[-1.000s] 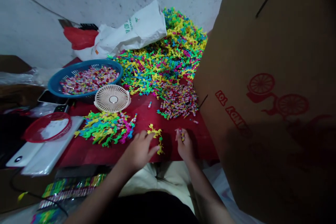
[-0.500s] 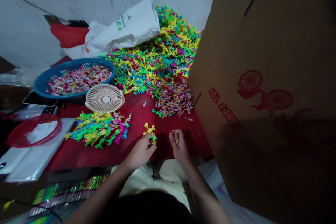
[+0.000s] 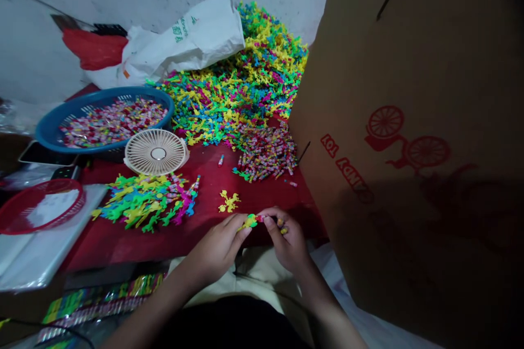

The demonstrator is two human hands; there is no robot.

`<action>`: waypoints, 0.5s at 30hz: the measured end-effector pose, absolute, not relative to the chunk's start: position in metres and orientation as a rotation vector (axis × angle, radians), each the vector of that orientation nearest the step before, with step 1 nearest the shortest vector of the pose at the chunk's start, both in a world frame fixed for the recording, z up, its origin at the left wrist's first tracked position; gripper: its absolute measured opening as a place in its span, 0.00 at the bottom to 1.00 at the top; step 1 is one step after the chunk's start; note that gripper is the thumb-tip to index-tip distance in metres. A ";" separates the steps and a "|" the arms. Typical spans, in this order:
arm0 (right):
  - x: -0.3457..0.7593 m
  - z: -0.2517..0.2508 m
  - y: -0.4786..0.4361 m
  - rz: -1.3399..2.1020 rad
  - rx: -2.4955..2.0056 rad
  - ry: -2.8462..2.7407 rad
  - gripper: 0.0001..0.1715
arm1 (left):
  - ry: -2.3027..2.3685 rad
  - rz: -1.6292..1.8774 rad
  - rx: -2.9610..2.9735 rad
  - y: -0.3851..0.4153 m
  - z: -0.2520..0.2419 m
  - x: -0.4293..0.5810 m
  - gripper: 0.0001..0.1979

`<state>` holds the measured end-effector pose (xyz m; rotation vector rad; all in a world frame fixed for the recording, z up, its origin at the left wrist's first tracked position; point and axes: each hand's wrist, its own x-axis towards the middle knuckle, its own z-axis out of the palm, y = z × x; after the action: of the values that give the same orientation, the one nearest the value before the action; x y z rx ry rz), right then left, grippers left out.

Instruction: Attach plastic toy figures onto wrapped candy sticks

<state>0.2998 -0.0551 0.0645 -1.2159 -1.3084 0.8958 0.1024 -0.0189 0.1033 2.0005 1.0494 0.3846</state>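
Note:
My left hand (image 3: 216, 248) pinches a small green and yellow plastic figure (image 3: 249, 222) at the front of the red table. My right hand (image 3: 286, 241) touches that piece from the other side and holds a small striped candy stick (image 3: 281, 225) in its fingers. A yellow plastic figure (image 3: 228, 202) lies just beyond my hands. To the left is a pile of colourful plastic figures with candy sticks fitted (image 3: 145, 203). Loose candy sticks (image 3: 266, 152) are heaped ahead.
A large heap of plastic figures (image 3: 233, 82) rises behind the table (image 3: 123, 245). A blue basket (image 3: 49, 131) holds candies, beside a cream fan (image 3: 155, 151). A red basket (image 3: 41, 208) sits left. A cardboard box (image 3: 388, 120) walls the right side.
My hands have come together at the front of the table. The left hand now holds a green piece, and the yellow figure it held earlier lies on the table. The view has shifted slightly.

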 end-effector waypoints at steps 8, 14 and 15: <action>0.303 0.068 -0.056 0.868 -1.232 -1.354 0.14 | 1.076 0.381 2.073 -0.017 0.108 0.097 0.18; 0.302 0.078 -0.059 0.837 -1.179 -1.434 0.12 | 1.025 0.412 2.144 -0.017 0.118 0.095 0.17; 0.302 0.080 -0.059 0.825 -1.178 -1.439 0.11 | 1.017 0.421 2.158 -0.017 0.120 0.095 0.17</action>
<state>0.3022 -0.0592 0.0796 -1.1781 -1.4388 0.8249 0.0953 -0.0175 0.1200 2.1578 1.0169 0.4206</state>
